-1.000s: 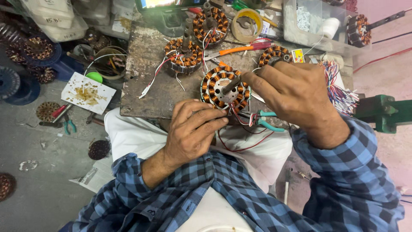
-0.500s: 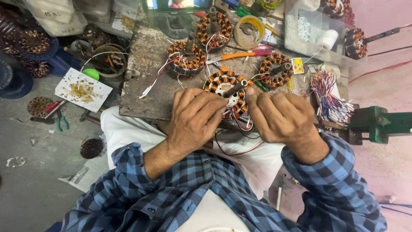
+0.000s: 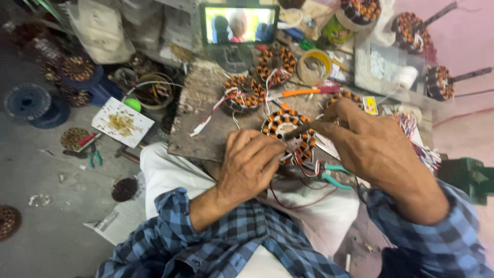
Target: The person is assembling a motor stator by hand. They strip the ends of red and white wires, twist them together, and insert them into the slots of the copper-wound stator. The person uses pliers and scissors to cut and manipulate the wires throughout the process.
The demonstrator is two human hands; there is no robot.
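A round stator (image 3: 278, 125) with orange-and-copper windings lies on a worn wooden board (image 3: 203, 118) over my lap. My left hand (image 3: 252, 164) rests at its near edge, fingers curled and pinching the loose red and white wires (image 3: 298, 163) there. My right hand (image 3: 373, 146) comes in from the right and pinches a thin dark rod-like tool (image 3: 297, 132), whose tip points at the stator's centre. Teal-handled pliers (image 3: 335, 175) lie just below the stator, between my two hands.
Three more wound stators (image 3: 242, 95) (image 3: 276, 62) (image 3: 343, 96) sit on the board, with an orange-handled tool (image 3: 303, 92) and a yellow tape roll (image 3: 315, 64). A phone screen (image 3: 239, 23) stands behind. A coloured wire bundle (image 3: 421, 149) and green vise (image 3: 471, 177) are at right.
My right hand has lifted off the stator and now holds the thin tool toward its centre. My left hand has slid back to the near edge. The view has moved closer.
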